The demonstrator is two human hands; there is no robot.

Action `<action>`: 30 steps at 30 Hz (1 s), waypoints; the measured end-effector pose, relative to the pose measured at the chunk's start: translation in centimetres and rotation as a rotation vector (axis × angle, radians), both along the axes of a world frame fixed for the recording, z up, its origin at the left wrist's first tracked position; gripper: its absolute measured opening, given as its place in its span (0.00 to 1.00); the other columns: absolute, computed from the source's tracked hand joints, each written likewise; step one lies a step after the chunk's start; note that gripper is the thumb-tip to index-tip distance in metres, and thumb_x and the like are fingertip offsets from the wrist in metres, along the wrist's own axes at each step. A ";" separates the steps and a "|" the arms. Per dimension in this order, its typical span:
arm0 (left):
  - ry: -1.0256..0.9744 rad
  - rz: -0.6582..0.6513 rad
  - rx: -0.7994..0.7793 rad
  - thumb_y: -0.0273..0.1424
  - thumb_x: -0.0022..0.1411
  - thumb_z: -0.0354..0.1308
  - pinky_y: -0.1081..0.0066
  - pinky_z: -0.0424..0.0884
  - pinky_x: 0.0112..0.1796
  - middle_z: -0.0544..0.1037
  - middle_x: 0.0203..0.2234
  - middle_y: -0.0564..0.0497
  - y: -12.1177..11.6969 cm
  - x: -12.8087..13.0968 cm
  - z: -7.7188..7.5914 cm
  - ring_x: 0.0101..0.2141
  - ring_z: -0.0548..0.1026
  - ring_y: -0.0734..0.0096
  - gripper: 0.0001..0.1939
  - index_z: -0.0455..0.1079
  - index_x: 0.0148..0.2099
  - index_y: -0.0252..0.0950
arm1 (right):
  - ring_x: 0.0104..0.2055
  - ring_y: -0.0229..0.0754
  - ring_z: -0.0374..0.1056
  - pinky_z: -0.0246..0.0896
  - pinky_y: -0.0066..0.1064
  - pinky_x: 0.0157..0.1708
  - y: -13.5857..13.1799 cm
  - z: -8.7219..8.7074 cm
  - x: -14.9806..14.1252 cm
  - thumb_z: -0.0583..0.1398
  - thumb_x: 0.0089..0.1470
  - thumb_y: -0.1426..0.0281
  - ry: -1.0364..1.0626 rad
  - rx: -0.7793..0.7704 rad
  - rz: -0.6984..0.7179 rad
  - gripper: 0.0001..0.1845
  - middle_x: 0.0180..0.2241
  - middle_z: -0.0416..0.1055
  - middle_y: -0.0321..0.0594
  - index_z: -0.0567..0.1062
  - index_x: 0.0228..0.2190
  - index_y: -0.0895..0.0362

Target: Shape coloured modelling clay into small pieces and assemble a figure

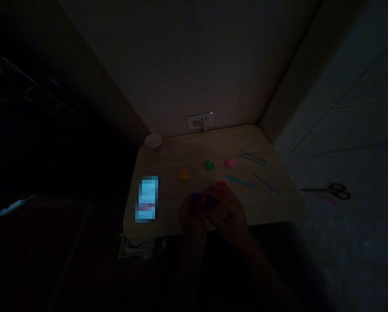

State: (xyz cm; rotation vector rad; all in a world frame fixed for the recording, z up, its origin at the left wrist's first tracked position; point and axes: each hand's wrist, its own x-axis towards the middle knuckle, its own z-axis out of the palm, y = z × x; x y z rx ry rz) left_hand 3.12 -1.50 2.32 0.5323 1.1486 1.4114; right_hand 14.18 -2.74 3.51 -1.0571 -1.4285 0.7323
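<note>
In the dim light my left hand and my right hand are close together over the table's front edge. Both close round a dark blue lump of what looks like modelling clay; fingers cover much of it. Just behind my right fingers shows a red piece, partly hidden. Farther back lie an orange lump, a green lump and a pink lump. To their right are a flat teal modelling knife and several thin teal sticks.
A phone with a lit, blurred screen lies on the left of the wooden table. A paper cup stands at the back left corner. Scissors rest on the pale surface to the right. A wall socket holds a plug.
</note>
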 end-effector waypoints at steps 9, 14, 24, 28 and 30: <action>-0.027 -0.108 0.098 0.47 0.49 0.78 0.70 0.78 0.36 0.84 0.32 0.46 -0.3 -0.7 0.8 0.34 0.81 0.65 0.23 0.81 0.37 0.34 | 0.44 0.49 0.80 0.77 0.45 0.48 0.7 -1.0 1.3 0.70 0.56 0.67 0.102 -0.180 -0.136 0.18 0.48 0.84 0.42 0.84 0.49 0.45; 0.110 -0.084 0.073 0.41 0.47 0.79 0.67 0.79 0.42 0.86 0.39 0.44 -0.3 -0.6 0.5 0.40 0.83 0.60 0.23 0.82 0.43 0.34 | 0.47 0.51 0.80 0.77 0.45 0.48 0.8 -0.7 1.6 0.71 0.55 0.68 0.087 -0.121 -0.143 0.15 0.46 0.84 0.41 0.86 0.46 0.44; 0.195 0.065 -0.005 0.41 0.47 0.77 0.74 0.74 0.30 0.81 0.25 0.51 0.6 -0.9 -0.8 0.27 0.77 0.70 0.18 0.79 0.32 0.33 | 0.33 0.47 0.80 0.76 0.39 0.37 0.3 -0.1 0.4 0.72 0.53 0.66 0.239 -0.221 -0.177 0.02 0.31 0.84 0.38 0.87 0.29 0.46; 0.187 0.085 -0.039 0.46 0.46 0.78 0.74 0.73 0.30 0.82 0.26 0.50 0.7 -0.8 -1.1 0.27 0.77 0.70 0.22 0.79 0.32 0.32 | 0.29 0.43 0.77 0.73 0.34 0.31 0.4 -0.6 0.0 0.74 0.48 0.64 0.393 -0.369 -0.196 0.05 0.28 0.83 0.37 0.86 0.27 0.50; 0.121 0.052 -0.069 0.47 0.44 0.79 0.72 0.75 0.32 0.83 0.28 0.48 0.6 -0.5 -0.6 0.29 0.79 0.68 0.24 0.80 0.32 0.32 | 0.31 0.43 0.77 0.73 0.33 0.33 0.6 -1.0 0.1 0.74 0.48 0.62 0.489 -0.423 -0.181 0.07 0.30 0.83 0.38 0.85 0.28 0.51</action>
